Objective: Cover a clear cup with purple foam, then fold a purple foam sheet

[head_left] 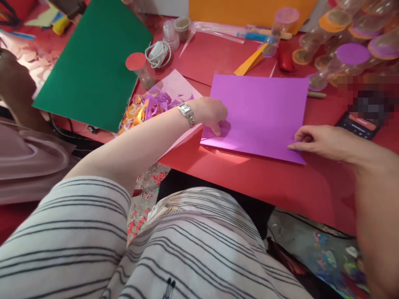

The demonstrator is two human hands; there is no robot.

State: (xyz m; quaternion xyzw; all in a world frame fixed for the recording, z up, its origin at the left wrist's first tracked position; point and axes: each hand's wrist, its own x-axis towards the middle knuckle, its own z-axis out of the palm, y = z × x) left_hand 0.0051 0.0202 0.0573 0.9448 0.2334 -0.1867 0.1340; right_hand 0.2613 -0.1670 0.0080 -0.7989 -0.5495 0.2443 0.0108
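Observation:
A purple sheet of paper (258, 112) lies slightly raised over the red tabletop in front of me. My left hand (213, 113) is at its left edge, fingers curled and thumb pointing down onto the paper. At the lower right corner, my right hand (316, 141) pinches the sheet between thumb and bent fingers. Beneath my left forearm rests a pale pink sheet (179, 85) beside a heap of purple and orange paper scraps (146, 109).
A green board (96, 62) stands at the left, near another person's arm (18, 91). Clear tubes with coloured caps (339, 37) crowd the back right. A red-capped tube (137, 64), a white coiled cable (158, 55), a red stapler-like object (286, 58) and a phone (358, 124) surround the sheet.

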